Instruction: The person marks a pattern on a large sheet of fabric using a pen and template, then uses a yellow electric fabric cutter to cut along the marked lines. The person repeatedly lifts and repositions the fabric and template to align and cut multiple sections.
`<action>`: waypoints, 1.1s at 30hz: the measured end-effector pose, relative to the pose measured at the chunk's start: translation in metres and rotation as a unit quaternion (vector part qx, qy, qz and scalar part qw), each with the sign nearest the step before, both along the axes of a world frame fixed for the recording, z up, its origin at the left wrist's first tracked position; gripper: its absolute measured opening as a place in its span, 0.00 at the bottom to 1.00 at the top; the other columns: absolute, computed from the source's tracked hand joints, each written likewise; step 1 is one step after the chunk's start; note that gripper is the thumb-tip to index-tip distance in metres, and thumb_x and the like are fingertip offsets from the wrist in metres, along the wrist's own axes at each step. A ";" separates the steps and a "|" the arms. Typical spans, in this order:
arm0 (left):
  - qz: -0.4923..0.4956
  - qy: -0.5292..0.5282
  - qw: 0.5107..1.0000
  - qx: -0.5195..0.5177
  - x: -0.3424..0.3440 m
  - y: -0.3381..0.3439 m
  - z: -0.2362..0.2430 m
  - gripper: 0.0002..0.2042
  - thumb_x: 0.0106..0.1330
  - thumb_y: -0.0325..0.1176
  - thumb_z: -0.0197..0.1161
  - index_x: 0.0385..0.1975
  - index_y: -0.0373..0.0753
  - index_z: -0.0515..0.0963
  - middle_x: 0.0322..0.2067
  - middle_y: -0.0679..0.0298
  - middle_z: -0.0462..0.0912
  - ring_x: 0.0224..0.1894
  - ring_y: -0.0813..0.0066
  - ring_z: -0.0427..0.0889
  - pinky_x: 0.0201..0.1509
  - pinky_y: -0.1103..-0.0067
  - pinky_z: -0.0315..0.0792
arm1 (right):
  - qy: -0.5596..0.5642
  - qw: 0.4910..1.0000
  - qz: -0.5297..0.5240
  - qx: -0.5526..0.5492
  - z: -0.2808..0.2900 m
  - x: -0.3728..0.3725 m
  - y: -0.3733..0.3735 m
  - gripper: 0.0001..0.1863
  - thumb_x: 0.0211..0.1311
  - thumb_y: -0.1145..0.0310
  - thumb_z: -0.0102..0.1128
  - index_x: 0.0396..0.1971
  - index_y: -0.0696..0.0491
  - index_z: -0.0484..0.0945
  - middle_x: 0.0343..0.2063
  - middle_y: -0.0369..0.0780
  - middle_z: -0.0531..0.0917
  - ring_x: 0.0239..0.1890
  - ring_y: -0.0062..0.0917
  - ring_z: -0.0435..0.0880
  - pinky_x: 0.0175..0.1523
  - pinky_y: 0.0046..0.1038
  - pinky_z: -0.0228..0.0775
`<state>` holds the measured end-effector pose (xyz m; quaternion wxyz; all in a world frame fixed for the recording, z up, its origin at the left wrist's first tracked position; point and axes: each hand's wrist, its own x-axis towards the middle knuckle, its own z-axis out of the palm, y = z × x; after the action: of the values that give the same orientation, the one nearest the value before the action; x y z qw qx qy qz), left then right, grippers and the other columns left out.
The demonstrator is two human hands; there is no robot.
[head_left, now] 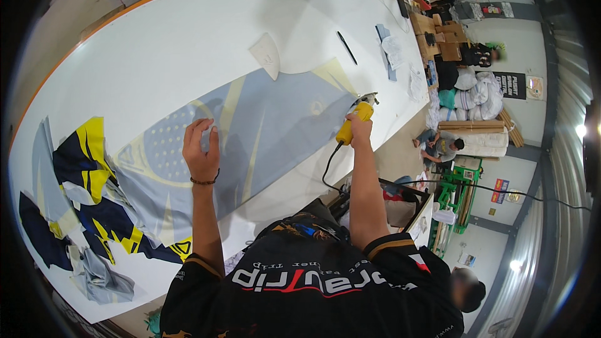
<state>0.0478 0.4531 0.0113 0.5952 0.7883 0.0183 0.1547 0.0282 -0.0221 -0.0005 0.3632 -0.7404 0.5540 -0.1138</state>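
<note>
The left hand [201, 150] lies flat and open on the grey cloth [263, 131], fingers spread, holding nothing. The right hand [359, 126] is closed around the yellow cutter [354, 120], which stands on the cloth's far edge on the white table [156, 44]

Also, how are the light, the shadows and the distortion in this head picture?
Head view: the fisheye bends the white table edges and leaves dark corners; ceiling lamps flare at the right rim; the left hand and the right hand, which grips the yellow electric cutter, cast soft shadows on the grey printed fabric; the focus looks sharp.
</note>
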 end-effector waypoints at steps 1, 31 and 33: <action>0.002 0.010 1.000 0.002 -0.002 0.000 0.003 0.09 0.66 0.21 0.66 0.44 0.34 0.84 0.44 0.55 0.85 0.43 0.62 0.84 0.49 0.71 0.79 | -0.007 1.000 -0.016 0.010 -0.003 0.004 -0.006 0.25 0.50 0.71 0.73 0.47 0.63 0.74 0.36 0.45 0.82 0.34 0.37 0.85 0.36 0.41 0.82; 0.218 0.130 0.964 0.078 -0.123 -0.123 0.054 0.14 0.70 0.35 0.66 0.48 0.34 0.77 0.42 0.51 0.82 0.46 0.58 0.83 0.49 0.67 0.75 | -0.070 0.904 0.422 -0.010 -0.002 0.007 -0.272 0.27 0.59 0.58 0.75 0.53 0.58 0.80 0.37 0.42 0.84 0.36 0.32 0.83 0.45 0.33 0.78; 0.281 0.161 0.946 0.002 -0.140 -0.111 0.089 0.20 0.72 0.38 0.66 0.55 0.30 0.76 0.51 0.51 0.82 0.54 0.61 0.81 0.57 0.69 0.74 | -0.055 0.905 0.417 -0.063 -0.002 0.008 -0.268 0.30 0.59 0.55 0.74 0.57 0.57 0.78 0.41 0.45 0.84 0.41 0.36 0.84 0.50 0.36 0.78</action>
<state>-0.0925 0.3425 0.1006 0.5150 0.7668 0.3347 0.1866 0.0361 -0.2898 -0.0025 0.3601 -0.9178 0.1654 -0.0266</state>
